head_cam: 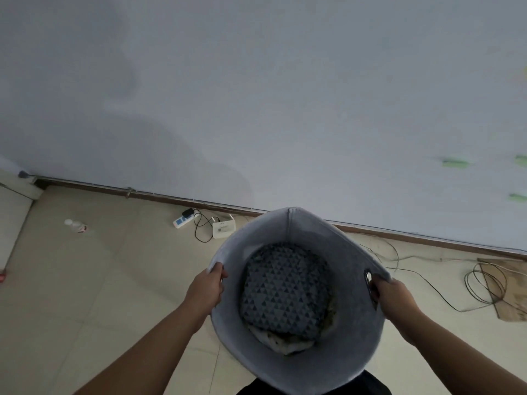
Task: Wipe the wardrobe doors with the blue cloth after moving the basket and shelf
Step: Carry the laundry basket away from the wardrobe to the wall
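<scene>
A round grey felt basket (288,226) hangs in front of me above the tiled floor, seen from the top. Folded cloth with a dark triangle pattern (285,289) lies in its bottom, over a paler cloth. My left hand (206,289) grips the basket's left rim. On the opposite side, my right hand (395,297) holds the rim at the metal-ringed handle hole. No blue cloth, wardrobe or shelf shows in this view.
A plain white wall (285,95) fills the upper view, meeting the floor at a brown skirting board. On the floor lie a white power strip (182,220), a white router (224,228), a small bottle (75,225) and loose cables with cardboard (490,283) at right.
</scene>
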Motion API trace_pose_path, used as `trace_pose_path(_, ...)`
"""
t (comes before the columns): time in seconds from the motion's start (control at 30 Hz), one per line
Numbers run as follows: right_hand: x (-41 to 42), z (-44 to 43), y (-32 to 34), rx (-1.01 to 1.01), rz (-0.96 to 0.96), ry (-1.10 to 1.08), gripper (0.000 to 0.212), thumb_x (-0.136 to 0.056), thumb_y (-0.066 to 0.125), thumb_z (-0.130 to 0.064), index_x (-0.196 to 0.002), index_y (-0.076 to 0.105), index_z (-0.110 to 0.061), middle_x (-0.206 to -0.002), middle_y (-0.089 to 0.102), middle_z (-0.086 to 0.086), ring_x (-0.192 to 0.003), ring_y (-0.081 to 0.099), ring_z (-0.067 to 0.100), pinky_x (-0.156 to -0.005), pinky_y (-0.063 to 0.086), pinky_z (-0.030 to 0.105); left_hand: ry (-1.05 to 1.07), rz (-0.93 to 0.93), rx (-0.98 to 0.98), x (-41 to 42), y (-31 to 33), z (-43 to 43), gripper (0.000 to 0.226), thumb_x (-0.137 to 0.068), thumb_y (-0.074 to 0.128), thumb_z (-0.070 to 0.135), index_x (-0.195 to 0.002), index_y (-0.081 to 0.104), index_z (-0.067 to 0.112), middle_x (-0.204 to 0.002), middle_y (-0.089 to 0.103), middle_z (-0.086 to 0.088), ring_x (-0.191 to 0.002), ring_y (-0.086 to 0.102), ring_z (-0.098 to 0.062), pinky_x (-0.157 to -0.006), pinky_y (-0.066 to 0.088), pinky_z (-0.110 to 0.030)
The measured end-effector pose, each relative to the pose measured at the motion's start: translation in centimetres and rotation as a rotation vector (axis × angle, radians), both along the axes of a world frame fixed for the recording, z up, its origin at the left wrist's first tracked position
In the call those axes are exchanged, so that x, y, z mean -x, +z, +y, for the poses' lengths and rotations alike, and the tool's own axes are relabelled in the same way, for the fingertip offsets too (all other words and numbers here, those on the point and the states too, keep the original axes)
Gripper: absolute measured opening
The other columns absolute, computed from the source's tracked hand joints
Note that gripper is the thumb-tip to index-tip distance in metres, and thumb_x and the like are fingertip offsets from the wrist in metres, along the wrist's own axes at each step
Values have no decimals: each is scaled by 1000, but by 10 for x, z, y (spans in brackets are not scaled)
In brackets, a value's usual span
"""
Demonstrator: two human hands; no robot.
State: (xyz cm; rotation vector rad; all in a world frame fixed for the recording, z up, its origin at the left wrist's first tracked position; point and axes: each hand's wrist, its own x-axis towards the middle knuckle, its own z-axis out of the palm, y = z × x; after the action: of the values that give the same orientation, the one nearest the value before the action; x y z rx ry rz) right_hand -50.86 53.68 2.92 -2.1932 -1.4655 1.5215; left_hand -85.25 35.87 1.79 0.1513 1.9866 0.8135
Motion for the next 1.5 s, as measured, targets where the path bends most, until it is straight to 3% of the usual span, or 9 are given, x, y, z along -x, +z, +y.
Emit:
trace_pose_path(0.27,87,127,-52,59,40,123,35,-97,48,-26,-79,69,-5,-70,65,8,-67,56,23,-62,41,32,140,28,66,72,-34,84,41,-107,43,41,-101,72,12,-57,51,3,-51,45,-15,-55,38,-30)
trace_pose_path(0.47,150,190,-76,86,-2,150,35,-94,48,-22,-64,62,-13,-53,60,-2,-59,52,20,-56,39,31,166,-3,98,117,-70,137,40,-106,45,43,-100,73,15,-59,54,3,-47,47,-13,-53,38,-29)
trace_pose_path(0.6,192,214,-118,122,-20,136,30,-92,48,-20,-69,65,-13,-56,61,0,-56,55,21,-55,42,30,158,-37,134,146,-118,166,41,-107,44,45,-97,72,16,-59,56,1,-53,51,-17,-61,41,-32)
trace_pose_path(0.83,232,234,-241,194,-71,139,22,-91,57,-23,-77,69,-11,-55,64,1,-49,58,16,-48,45,26,127,-34,188,188,-236,198,41,-108,43,46,-96,71,18,-68,60,-4,-58,54,-20,-57,41,-31)
trace_pose_path(0.93,231,242,-290,224,-59,99,21,-91,60,-21,-83,71,-6,-65,73,10,-61,68,21,-69,57,38,105,-39,240,203,-282,201,41,-108,40,50,-101,69,21,-73,66,-4,-62,60,-20,-58,45,-31)
trace_pose_path(1.03,236,248,-331,244,-76,81,18,-89,62,-20,-82,73,-8,-81,78,14,-68,71,24,-77,58,45,96,-66,263,211,-324,204,44,-107,38,54,-113,68,23,-88,71,-6,-80,70,-24,-72,54,-36)
trace_pose_path(1.2,255,243,-378,226,-126,191,15,-88,59,-13,-81,72,-11,-81,74,10,-73,64,23,-64,53,34,125,-148,298,205,-373,215,48,-107,40,50,-128,62,13,-107,74,-11,-108,72,-31,-96,57,-48)
trace_pose_path(1.37,265,236,-398,209,-164,248,14,-89,57,-9,-87,71,-5,-86,72,14,-75,62,24,-72,54,41,134,-166,315,203,-392,221,50,-109,40,47,-118,67,6,-116,75,-15,-103,70,-29,-97,56,-48)
trace_pose_path(1.5,264,230,-392,224,-148,291,20,-92,54,-16,-96,70,-6,-95,71,16,-81,64,24,-76,57,45,-68,-103,322,209,-384,198,43,-107,45,46,-125,65,13,-117,73,-12,-106,70,-31,-97,59,-52)
